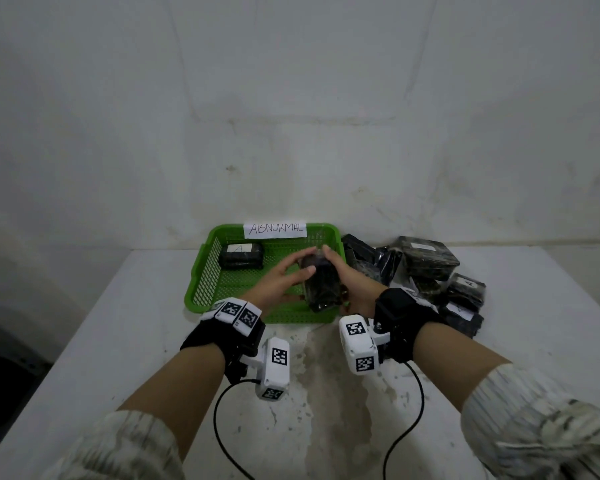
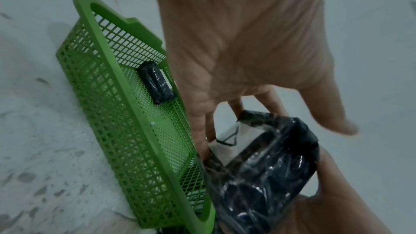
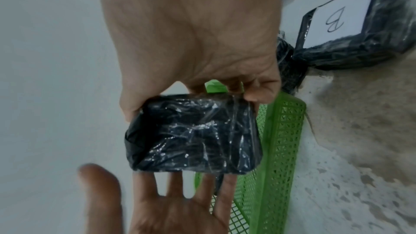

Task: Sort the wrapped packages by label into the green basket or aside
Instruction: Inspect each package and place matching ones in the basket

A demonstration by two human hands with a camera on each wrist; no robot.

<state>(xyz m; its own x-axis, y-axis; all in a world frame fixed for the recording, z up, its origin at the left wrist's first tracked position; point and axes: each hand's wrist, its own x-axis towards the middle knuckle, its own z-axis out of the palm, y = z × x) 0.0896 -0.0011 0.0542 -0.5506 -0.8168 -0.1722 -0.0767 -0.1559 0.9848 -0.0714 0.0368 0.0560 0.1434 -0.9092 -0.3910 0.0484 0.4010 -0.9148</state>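
A black plastic-wrapped package hangs over the right front part of the green basket. My right hand grips it from the right, thumb and fingers curled round it. Straight, spread fingers of my left hand touch its left side. The left wrist view shows a white label on it with a mark like an A. Another wrapped package labelled A lies in the basket's far left corner.
A paper sign reading ABNORMAL is fixed to the basket's back rim. A pile of several wrapped packages lies right of the basket; one is labelled B. The white table ends against the wall behind.
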